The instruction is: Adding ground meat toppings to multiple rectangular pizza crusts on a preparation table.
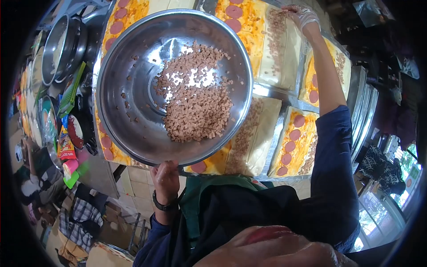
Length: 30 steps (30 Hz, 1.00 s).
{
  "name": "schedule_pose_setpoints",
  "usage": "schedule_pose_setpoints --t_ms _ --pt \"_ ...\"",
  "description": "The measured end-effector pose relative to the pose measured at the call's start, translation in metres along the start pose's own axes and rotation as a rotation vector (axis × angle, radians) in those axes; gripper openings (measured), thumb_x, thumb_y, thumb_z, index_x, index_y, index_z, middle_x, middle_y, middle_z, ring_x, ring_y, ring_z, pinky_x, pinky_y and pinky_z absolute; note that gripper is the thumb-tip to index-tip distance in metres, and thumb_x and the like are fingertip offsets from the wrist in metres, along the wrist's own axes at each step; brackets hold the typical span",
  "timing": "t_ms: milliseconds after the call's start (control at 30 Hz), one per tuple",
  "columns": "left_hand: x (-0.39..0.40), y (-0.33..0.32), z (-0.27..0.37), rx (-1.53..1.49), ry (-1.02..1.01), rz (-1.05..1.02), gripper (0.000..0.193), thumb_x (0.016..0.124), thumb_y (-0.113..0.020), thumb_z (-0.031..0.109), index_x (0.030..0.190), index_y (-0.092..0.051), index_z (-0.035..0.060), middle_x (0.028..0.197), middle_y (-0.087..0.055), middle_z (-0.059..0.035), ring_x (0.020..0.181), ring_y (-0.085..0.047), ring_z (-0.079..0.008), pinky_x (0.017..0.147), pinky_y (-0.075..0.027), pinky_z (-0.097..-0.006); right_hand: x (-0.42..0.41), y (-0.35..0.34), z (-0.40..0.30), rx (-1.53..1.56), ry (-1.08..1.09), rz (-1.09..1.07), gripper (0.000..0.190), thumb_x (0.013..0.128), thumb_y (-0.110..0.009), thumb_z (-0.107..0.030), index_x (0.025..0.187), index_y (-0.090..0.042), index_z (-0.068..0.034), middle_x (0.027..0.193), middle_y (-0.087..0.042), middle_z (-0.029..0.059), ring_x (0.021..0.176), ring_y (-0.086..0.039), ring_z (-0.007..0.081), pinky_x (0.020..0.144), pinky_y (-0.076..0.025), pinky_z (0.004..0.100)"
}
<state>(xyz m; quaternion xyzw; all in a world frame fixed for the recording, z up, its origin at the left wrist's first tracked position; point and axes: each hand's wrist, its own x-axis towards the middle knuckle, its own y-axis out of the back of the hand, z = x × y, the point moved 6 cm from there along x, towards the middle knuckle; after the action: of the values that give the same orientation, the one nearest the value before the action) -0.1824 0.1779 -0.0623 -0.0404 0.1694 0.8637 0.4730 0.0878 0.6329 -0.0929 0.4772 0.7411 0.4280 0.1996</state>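
My left hand (165,178), with a dark wristband, grips the near rim of a large steel bowl (133,147). Diced pinkish-brown meat (198,115) lies mostly in the bowl's right half. At the upper right, my right hand (299,16), in a clear plastic glove, reaches over a dough sheet (288,63) that bears a strip of the dice; whether its fingers hold any dice cannot be told. Below it lies another dough sheet (263,133) with dice. Orange sauce (250,36) and round sausage slices (234,12) cover the strips beside the dough.
Smaller topped dough pieces (293,143) lie on metal trays at the right. Stacked steel bowls (55,50), food packets (66,143) and a bowl with dark red contents (76,131) stand at the left. Stacked trays (363,106) stand farther right. Another person (33,183) is at the far left.
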Motion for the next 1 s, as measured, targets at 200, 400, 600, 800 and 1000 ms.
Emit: schedule_pose_setpoints --t_ms 200,400,600,800,1000 --pt "0.002 -0.005 -0.001 -0.119 0.093 0.068 0.014 0.064 -0.058 -0.011 0.066 -0.053 0.0024 0.060 -0.055 -0.0088 0.059 -0.053 -0.0251 0.059 -0.039 -0.0308 0.002 -0.005 0.033 -0.127 -0.036 -0.014 0.021 0.079 -0.054 -0.015 0.097 -0.063 -0.011 0.092 -0.063 0.0050 0.080 -0.058 0.0134 0.073 -0.043 0.0233" --pt "0.001 -0.003 -0.006 -0.383 0.256 0.149 0.014 0.064 -0.058 -0.011 0.064 -0.053 0.0019 0.059 -0.054 -0.0089 0.057 -0.053 -0.0247 0.056 -0.040 -0.0293 -0.023 0.000 -0.004 -0.241 -0.221 -0.018 0.020 0.077 -0.054 -0.011 0.095 -0.064 -0.010 0.085 -0.064 0.0044 0.074 -0.056 0.0101 0.069 -0.043 0.0216" --pt "0.007 -0.005 0.003 -0.191 0.145 0.033 0.016 0.064 -0.058 -0.012 0.062 -0.049 0.0020 0.057 -0.051 -0.0084 0.055 -0.051 -0.0240 0.054 -0.038 -0.0286 -0.032 0.000 0.003 -0.146 -0.128 0.023 0.020 0.076 -0.057 -0.012 0.094 -0.065 -0.010 0.084 -0.064 0.0028 0.074 -0.055 0.0093 0.069 -0.043 0.0213" --pt "0.007 -0.005 0.009 -0.072 0.082 -0.001 0.018 0.065 -0.058 -0.012 0.061 -0.048 0.0023 0.056 -0.050 -0.0082 0.055 -0.050 -0.0234 0.054 -0.038 -0.0288 -0.053 -0.001 -0.029 -0.069 -0.202 -0.050 0.020 0.075 -0.059 -0.013 0.094 -0.065 -0.011 0.086 -0.065 0.0032 0.075 -0.056 0.0100 0.070 -0.043 0.0219" --pt "0.008 -0.006 0.013 -0.043 0.037 0.031 0.014 0.066 -0.058 -0.011 0.063 -0.051 0.0009 0.056 -0.050 -0.0087 0.057 -0.051 -0.0247 0.058 -0.040 -0.0292 -0.082 -0.004 -0.051 -0.134 -0.188 -0.144 0.021 0.079 -0.054 -0.023 0.095 -0.063 -0.013 0.091 -0.063 0.0081 0.083 -0.059 0.0220 0.073 -0.045 0.0284"
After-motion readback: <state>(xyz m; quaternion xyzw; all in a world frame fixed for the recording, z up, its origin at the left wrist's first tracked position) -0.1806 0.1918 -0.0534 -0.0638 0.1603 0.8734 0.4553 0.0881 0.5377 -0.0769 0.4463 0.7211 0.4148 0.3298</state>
